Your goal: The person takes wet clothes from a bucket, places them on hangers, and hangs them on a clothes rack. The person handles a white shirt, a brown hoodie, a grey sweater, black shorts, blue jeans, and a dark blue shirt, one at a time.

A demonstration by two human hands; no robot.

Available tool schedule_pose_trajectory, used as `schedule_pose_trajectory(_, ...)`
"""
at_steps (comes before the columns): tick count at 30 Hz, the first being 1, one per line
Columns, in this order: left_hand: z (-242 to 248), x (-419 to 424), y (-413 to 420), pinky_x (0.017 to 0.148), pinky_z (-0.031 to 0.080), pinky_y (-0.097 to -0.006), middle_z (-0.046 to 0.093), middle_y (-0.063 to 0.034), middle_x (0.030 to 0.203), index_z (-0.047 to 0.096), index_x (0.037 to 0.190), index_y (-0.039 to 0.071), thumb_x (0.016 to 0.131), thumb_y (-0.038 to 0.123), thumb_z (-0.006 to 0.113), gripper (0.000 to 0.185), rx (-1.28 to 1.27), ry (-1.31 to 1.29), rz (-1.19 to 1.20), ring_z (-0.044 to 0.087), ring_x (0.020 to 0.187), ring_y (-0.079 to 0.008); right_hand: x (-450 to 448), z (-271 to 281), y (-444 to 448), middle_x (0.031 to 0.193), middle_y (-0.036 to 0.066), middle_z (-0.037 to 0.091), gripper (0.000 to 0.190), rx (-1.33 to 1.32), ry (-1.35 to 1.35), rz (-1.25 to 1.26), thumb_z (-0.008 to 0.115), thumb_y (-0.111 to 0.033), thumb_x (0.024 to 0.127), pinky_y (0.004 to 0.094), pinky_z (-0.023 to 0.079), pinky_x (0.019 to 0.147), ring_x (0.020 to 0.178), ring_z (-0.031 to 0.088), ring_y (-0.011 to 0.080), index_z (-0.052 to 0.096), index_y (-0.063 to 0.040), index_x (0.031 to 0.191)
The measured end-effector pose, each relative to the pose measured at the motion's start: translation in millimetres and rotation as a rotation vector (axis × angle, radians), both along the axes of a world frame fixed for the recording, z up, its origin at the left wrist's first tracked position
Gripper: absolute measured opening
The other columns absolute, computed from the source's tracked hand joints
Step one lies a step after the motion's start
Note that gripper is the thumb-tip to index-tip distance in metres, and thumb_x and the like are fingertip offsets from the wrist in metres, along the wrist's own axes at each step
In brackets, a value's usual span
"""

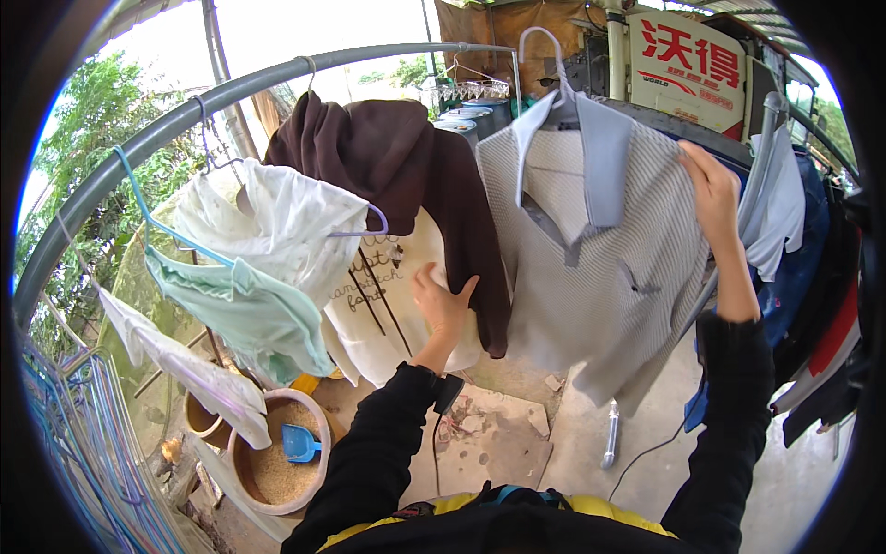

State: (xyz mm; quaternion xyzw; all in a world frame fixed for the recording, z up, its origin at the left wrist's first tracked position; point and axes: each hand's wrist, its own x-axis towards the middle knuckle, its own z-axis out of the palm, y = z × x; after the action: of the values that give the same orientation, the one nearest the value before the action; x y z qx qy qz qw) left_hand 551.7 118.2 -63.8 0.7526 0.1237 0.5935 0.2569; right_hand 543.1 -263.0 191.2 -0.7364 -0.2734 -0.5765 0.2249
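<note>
A light grey ribbed knit shirt [623, 256] with a pale blue collar is on a pale plastic hanger [564, 76] before me. My right hand [716, 197] grips its right shoulder edge, fingertips on the front and the thumb hidden. My left hand [443, 301] has its fingers spread at the front of a dark brown and cream hooded sweatshirt [387, 152]; whether it touches the cloth I cannot tell. That sweatshirt hangs from a grey metal rail [277, 77]. Left of it hang a white garment [270, 215] and a mint green garment [235, 305].
A round tub [325, 422] of grain with a blue scoop [300, 443] stands on the ground at lower left. Many wire hangers [104, 443] hang at far left. More clothes, including jeans [796, 270], hang at right beside a grey metal pole [758, 166].
</note>
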Motion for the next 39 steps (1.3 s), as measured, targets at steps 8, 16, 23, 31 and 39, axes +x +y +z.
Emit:
schedule_pose_trajectory(8, -22.9, -37.4, 26.8, 0.072, 0.045, -0.0378, 0.056, -0.0150, 0.087, 0.049, 0.105, 0.001, 0.089, 0.008, 0.054, 0.018, -0.377, 0.142, -0.475, 0.057, 0.077, -0.0276, 100.1, 54.2, 96.4, 0.102, 0.010, 0.073, 0.022, -0.002, 0.064, 0.051, 0.063, -0.019, 0.092, 0.0292, 0.052, 0.079, 0.091, 0.071, 0.0231, 0.071, -0.007, 0.110)
schedule_pose_trajectory(16, -11.7, -76.7, 32.4, 0.070, 0.048, -0.0322, 0.061, -0.0138, 0.089, 0.050, 0.108, 0.001, 0.093, 0.010, 0.058, 0.020, -0.252, 0.168, -0.537, 0.063, 0.076, -0.0239, 149.1, 80.0, 222.7, 0.097, 0.011, 0.071, 0.028, 0.030, -0.005, 0.149, 0.054, -0.036, 0.093, 0.0414, 0.052, 0.079, 0.092, 0.066, 0.0325, 0.072, -0.019, 0.107)
schedule_pose_trajectory(23, -12.4, -83.3, 35.5, 0.078, 0.048, -0.0374, 0.058, -0.0173, 0.099, 0.050, 0.111, 0.000, 0.093, 0.009, 0.056, 0.021, -0.201, 0.211, -0.502, 0.062, 0.088, -0.0323, 163.3, 48.0, 283.5, 0.097, 0.014, 0.070, 0.028, -0.046, 0.190, 0.217, 0.051, -0.035, 0.095, 0.0444, 0.051, 0.079, 0.093, 0.065, 0.0352, 0.072, -0.019, 0.107)
schedule_pose_trajectory(31, -25.4, -90.9, 55.4, 0.086, 0.044, -0.0378, 0.054, -0.0197, 0.101, 0.049, 0.116, -0.002, 0.090, 0.005, 0.058, 0.028, -0.130, 0.315, -0.525, 0.056, 0.098, -0.0344, 169.1, -0.4, 303.8, 0.097, 0.014, 0.070, 0.037, 0.102, -0.025, 0.495, 0.059, -0.039, 0.092, 0.0426, 0.051, 0.078, 0.089, 0.067, 0.0315, 0.068, -0.006, 0.104)
schedule_pose_trajectory(39, -92.1, -153.2, 79.7, 0.101, 0.040, -0.0381, 0.031, -0.0169, 0.140, 0.023, 0.143, 0.001, 0.093, 0.009, 0.063, 0.064, -0.323, 0.385, -0.612, 0.039, 0.125, -0.0254, 17.3, -305.2, 146.4, 0.086, 0.011, 0.068, 0.034, 0.269, 0.731, 0.769, 0.062, -0.037, 0.090, 0.0384, 0.049, 0.073, 0.076, 0.062, 0.0269, 0.064, -0.004, 0.096)
